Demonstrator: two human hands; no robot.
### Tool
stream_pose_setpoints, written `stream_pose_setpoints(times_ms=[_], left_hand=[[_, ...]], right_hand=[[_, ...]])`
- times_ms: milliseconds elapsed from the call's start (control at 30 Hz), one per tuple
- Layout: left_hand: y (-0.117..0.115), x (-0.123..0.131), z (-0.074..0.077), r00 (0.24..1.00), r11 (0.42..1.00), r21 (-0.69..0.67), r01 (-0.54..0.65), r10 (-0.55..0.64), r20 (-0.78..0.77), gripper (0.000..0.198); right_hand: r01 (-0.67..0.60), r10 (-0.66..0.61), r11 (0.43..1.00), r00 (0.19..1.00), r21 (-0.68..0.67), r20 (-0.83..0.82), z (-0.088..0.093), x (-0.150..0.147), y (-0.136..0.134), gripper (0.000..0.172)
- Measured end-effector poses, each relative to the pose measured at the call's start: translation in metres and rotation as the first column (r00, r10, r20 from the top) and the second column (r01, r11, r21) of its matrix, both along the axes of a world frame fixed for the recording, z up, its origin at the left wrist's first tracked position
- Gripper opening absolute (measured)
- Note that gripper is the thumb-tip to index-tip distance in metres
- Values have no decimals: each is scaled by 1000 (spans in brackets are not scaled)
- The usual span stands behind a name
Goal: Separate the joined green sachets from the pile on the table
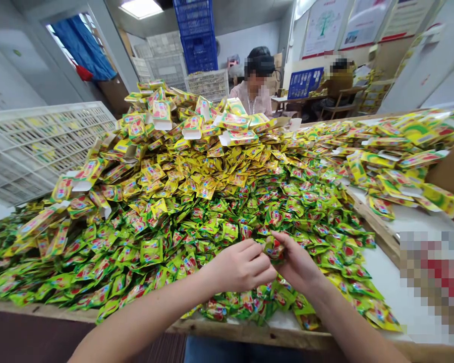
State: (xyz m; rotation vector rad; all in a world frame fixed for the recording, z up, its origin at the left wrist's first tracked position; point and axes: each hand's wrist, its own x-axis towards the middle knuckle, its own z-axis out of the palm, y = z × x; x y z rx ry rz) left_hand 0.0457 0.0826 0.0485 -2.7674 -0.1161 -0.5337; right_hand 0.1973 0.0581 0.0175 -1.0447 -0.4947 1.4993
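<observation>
Over the front of a big heap, my right hand [297,262] pinches a small green and red sachet [274,248] between thumb and fingers. My left hand [244,266] is right beside it, its fingers curled closed. The left fingertips meet the near edge of that sachet, and whatever they grip is hidden. Beneath both hands lie many loose green sachets [151,251] with red prints. Yellow sachets [200,174] are piled higher up behind them.
Small yellow cartons [232,122], several with open flaps, top the heap; more cartons [419,133] lie to the right. A white crate [41,146] leans at the left. A wooden edge strip [249,334] borders the table. Two people sit beyond, near stacked blue crates [196,40].
</observation>
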Motion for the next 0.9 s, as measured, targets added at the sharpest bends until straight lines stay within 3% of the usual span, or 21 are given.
stream_pose_setpoints(times_ms=[100, 167, 200, 267, 300, 333, 367, 567, 667, 733, 800, 833, 900], left_hand=[[16, -1, 5, 1000, 997, -76, -29, 29, -2, 27], [41, -11, 11, 949, 941, -199, -275, 298, 98, 24], [57, -18, 14, 848, 843, -273, -463, 511, 143, 25], [90, -31, 20, 465, 482, -368, -795, 874, 140, 33], [105, -35, 22, 312, 323, -382, -866, 946, 92, 40], [117, -39, 22, 229, 238, -387, -891, 971, 70, 44], [126, -40, 22, 186, 191, -385, -903, 981, 51, 46], [137, -34, 11, 233, 237, -428, -872, 970, 62, 31], [129, -38, 17, 259, 283, -479, -831, 959, 117, 30], [110, -40, 25, 307, 357, -542, -761, 934, 185, 28], [77, -37, 31, 461, 481, -678, -556, 857, 230, 25], [58, -33, 31, 581, 519, -761, -389, 779, 235, 24], [20, -22, 28, 774, 495, -858, -140, 595, 216, 20]], right_hand=[[76, -102, 987, 976, 139, 194, -1, 4, 1, 42], [163, -292, 935, 856, 314, 427, 0, 8, 0, 47], [185, -381, 902, 767, 390, 517, 1, 10, -1, 49], [177, -477, 859, 620, 481, 623, 2, 15, -2, 51], [157, -487, 853, 582, 497, 651, 3, 16, -2, 52], [133, -479, 856, 565, 499, 672, 3, 16, -2, 52], [110, -466, 862, 558, 495, 687, 2, 16, -2, 51], [64, -435, 872, 559, 486, 706, 0, 13, 0, 49], [67, -433, 875, 549, 479, 715, 0, 15, 0, 46], [64, -431, 877, 544, 477, 720, 1, 17, 0, 44], [49, -426, 878, 537, 477, 729, 3, 17, -1, 42], [32, -418, 878, 535, 477, 734, 4, 16, -2, 41], [-14, -399, 877, 537, 480, 743, 5, 11, -5, 39]])
